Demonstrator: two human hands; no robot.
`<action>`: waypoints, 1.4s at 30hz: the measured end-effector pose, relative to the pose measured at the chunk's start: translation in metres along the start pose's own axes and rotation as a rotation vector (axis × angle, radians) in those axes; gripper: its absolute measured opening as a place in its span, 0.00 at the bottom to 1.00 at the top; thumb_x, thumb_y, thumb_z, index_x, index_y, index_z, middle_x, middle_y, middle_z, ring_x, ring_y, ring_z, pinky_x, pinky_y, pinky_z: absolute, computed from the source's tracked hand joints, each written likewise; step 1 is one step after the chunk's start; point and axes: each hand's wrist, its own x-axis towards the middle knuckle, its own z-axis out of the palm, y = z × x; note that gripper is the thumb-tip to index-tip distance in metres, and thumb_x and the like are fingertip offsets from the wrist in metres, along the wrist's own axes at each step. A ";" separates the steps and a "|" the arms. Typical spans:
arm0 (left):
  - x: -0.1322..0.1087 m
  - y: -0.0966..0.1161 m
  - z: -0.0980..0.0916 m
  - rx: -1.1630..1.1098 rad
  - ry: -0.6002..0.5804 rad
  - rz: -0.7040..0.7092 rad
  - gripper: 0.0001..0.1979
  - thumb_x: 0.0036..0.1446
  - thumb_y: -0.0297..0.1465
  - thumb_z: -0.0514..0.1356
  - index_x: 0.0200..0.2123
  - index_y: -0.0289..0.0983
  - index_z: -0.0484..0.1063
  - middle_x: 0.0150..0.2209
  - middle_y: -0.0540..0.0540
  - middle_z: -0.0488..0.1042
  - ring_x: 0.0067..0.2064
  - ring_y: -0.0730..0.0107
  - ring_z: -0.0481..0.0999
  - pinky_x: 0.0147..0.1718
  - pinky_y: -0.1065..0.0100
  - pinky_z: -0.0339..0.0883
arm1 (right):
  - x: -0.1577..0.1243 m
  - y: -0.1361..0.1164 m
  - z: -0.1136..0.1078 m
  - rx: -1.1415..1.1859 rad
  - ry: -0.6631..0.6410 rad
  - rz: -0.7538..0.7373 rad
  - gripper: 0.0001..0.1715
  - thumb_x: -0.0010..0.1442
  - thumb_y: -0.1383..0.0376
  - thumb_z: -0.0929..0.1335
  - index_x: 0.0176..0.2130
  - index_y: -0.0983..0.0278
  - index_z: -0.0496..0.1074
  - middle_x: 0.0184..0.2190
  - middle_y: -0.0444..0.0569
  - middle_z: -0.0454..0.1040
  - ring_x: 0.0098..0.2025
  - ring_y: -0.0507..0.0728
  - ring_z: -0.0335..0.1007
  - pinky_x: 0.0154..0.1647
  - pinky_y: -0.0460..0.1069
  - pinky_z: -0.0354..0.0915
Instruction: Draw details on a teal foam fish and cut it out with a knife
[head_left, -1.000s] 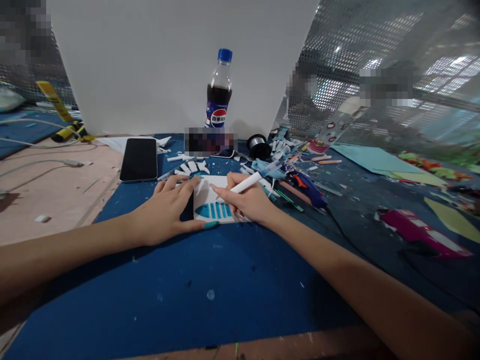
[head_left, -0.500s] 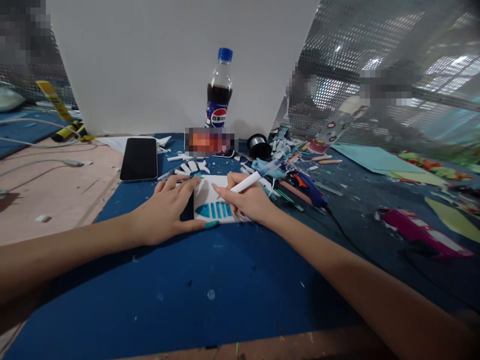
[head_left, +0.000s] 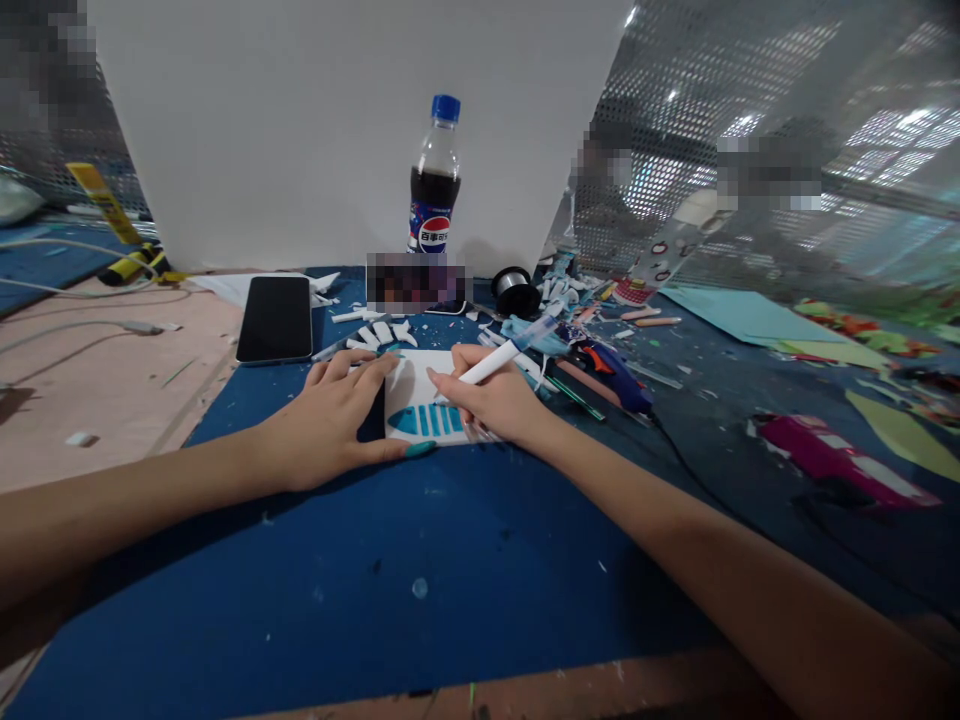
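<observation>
A small white card (head_left: pixel 415 385) with blue stripes drawn on it lies on the blue mat (head_left: pixel 420 540). My left hand (head_left: pixel 330 420) lies flat on the card's left side, fingers stretched out, thumb along its near edge. My right hand (head_left: pixel 499 400) is closed round a white pen (head_left: pixel 495 362) with a clear cap end, its tip down on the card just above the stripes.
A black phone (head_left: pixel 274 318) lies left of the card. A cola bottle (head_left: pixel 434 180) stands before a white board (head_left: pixel 337 120). White paper scraps (head_left: pixel 379 332), a wire spool (head_left: pixel 514 290), a blue glue gun (head_left: pixel 611 372) and coloured paper (head_left: pixel 840 460) crowd the right.
Both hands stay on the card with the pen tip at nearly the same spot. The view has shifted very slightly.
</observation>
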 end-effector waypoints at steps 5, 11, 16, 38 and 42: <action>0.000 0.002 -0.002 0.006 -0.023 -0.011 0.45 0.58 0.59 0.48 0.65 0.30 0.52 0.63 0.30 0.61 0.65 0.40 0.53 0.58 0.41 0.51 | 0.001 -0.001 0.000 0.011 0.009 0.010 0.25 0.56 0.66 0.71 0.21 0.61 0.52 0.11 0.33 0.53 0.12 0.46 0.59 0.14 0.42 0.53; 0.001 0.003 -0.005 0.003 -0.055 -0.025 0.44 0.57 0.57 0.50 0.65 0.32 0.51 0.64 0.31 0.60 0.66 0.41 0.51 0.59 0.41 0.50 | -0.001 -0.004 0.000 0.018 0.018 0.026 0.25 0.56 0.67 0.71 0.21 0.61 0.51 0.12 0.33 0.53 0.12 0.45 0.58 0.14 0.42 0.52; 0.000 0.003 -0.005 -0.007 -0.038 -0.018 0.43 0.57 0.57 0.51 0.65 0.33 0.52 0.63 0.31 0.62 0.65 0.39 0.52 0.58 0.40 0.51 | -0.001 -0.003 0.000 0.012 0.000 0.030 0.26 0.56 0.66 0.72 0.21 0.61 0.51 0.12 0.33 0.53 0.14 0.46 0.59 0.14 0.42 0.53; 0.001 0.002 -0.004 -0.012 -0.048 -0.012 0.43 0.58 0.57 0.51 0.65 0.33 0.51 0.64 0.31 0.60 0.66 0.40 0.51 0.58 0.39 0.50 | -0.002 -0.005 0.000 0.019 -0.002 0.030 0.26 0.55 0.66 0.71 0.20 0.61 0.50 0.11 0.33 0.53 0.12 0.46 0.57 0.13 0.42 0.53; 0.001 0.002 -0.004 -0.015 -0.041 -0.012 0.42 0.57 0.57 0.52 0.65 0.34 0.51 0.63 0.32 0.61 0.65 0.40 0.51 0.58 0.39 0.50 | -0.002 -0.004 0.001 -0.001 0.006 0.040 0.25 0.56 0.66 0.70 0.20 0.61 0.50 0.11 0.34 0.52 0.12 0.46 0.57 0.12 0.42 0.52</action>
